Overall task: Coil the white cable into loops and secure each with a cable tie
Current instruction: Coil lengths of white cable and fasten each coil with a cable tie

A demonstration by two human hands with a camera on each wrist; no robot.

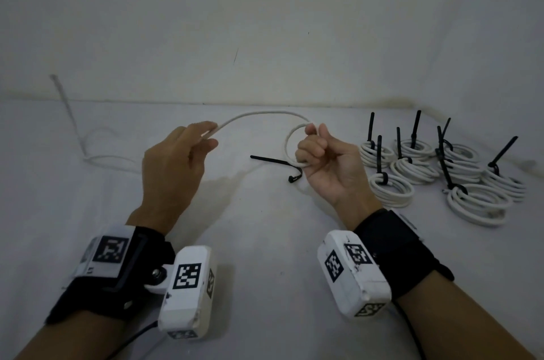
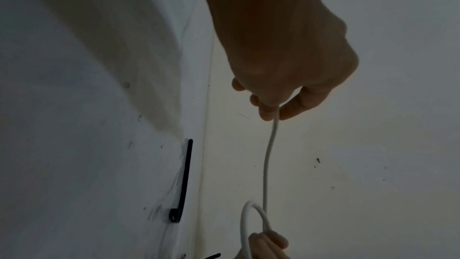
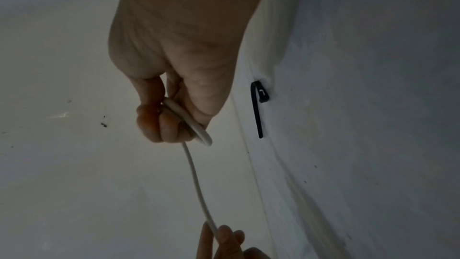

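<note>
Right hand (image 1: 325,162) raised above the table (image 1: 265,242), fingers curled round one loop of the white cable (image 1: 265,114). The cable arcs across to the left hand (image 1: 173,165), pinched between thumb and fingers. Beyond the left hand it trails off, blurred, probably along the table. A loose black cable tie (image 1: 273,162) lies just below the loop. Finished tied coils (image 1: 441,171) sit beyond the right hand.

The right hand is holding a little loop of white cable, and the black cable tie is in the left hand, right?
Not quite. The left hand pinches the white cable, not the tie. The black cable tie lies loose on the table, as the head view shows. The right hand does hold the loop.
</note>
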